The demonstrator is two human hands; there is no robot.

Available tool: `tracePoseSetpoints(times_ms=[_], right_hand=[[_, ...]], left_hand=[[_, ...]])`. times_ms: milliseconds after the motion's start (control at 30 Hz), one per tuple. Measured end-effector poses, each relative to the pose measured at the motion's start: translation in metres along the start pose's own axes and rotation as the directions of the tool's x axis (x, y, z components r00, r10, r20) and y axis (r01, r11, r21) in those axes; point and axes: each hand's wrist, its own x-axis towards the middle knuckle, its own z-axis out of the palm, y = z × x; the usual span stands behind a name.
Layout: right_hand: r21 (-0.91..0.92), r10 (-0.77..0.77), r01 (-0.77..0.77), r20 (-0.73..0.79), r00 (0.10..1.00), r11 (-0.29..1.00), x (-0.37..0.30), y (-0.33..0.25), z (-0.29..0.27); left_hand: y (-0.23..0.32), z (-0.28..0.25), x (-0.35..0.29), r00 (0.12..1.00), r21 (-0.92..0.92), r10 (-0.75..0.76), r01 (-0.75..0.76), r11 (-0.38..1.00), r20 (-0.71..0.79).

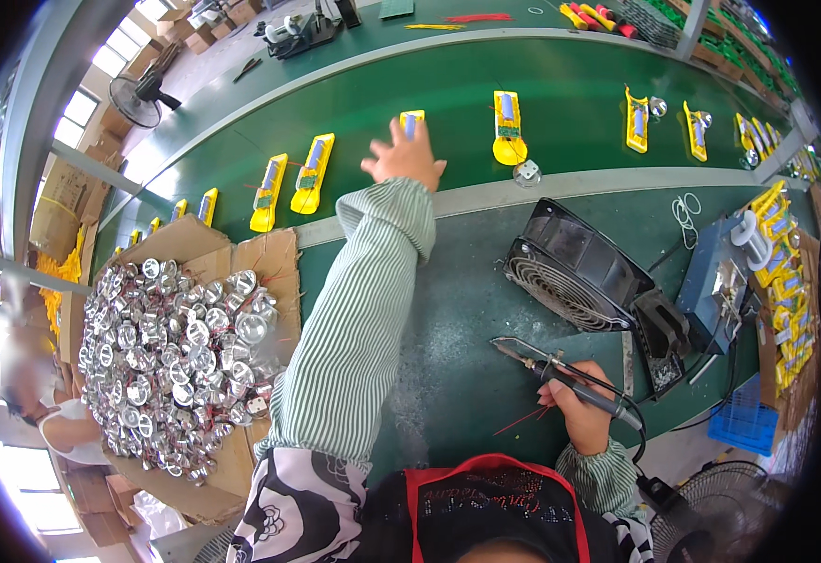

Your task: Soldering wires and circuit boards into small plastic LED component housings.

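Left hand (405, 158) is stretched far out over the green conveyor belt (560, 94), fingers spread wide, gripping nothing. It sits right on top of a yellow housing (412, 121); only the housing's far end shows past the fingertips. Long axis of that piece runs across the belt, away from the person, in line with the reaching arm. So the part lies straight ahead of the palm, touching or nearly so; can't tell which.

Right hand (581, 413) is close to the body, closed around a soldering iron (560, 371), tip pointing left. Well apart from the belt part, so left is clearly the nearer hand.

Packaging: open brown cardboard box (260, 258) at left, heaped with silver reflector cups (171, 357). More yellow housings spaced along the belt, 1 (508, 127) just right of the reach. No readable labels worth noting.
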Motion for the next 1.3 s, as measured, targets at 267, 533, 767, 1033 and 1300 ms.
tracePoseSetpoints(times_ms=[267, 533, 767, 1033, 1300], right_hand=[[0.003, -0.112, 0.112, 0.017, 0.994, 0.994, -0.011, -0.008, 0.006], [0.065, -0.065, 0.058, 0.11, 0.992, 0.996, -0.037, -0.012, 0.006], [0.009, -0.177, 0.177, 0.139, 0.974, 0.984, -0.056, -0.013, 0.017], [-0.045, -0.166, 0.177, 0.179, 0.97, 0.983, -0.067, -0.008, 0.027], [-0.059, -0.149, 0.167, 0.23, 0.962, 0.984, -0.077, -0.011, 0.044]], left_hand=[[-0.043, -0.015, -0.037, 0.987, -0.255, 0.155, -0.14, 0.957, 0.041], [-0.093, -0.069, -0.242, 0.921, -0.161, 0.388, -0.382, 0.91, 0.01], [-0.119, -0.026, -0.358, 0.92, -0.169, 0.376, -0.355, 0.92, 0.115], [-0.163, -0.03, -0.365, 0.944, -0.212, 0.266, -0.305, 0.928, -0.194], [-0.191, -0.009, -0.326, 0.885, 0.3, 0.435, -0.374, 0.877, -0.168]])
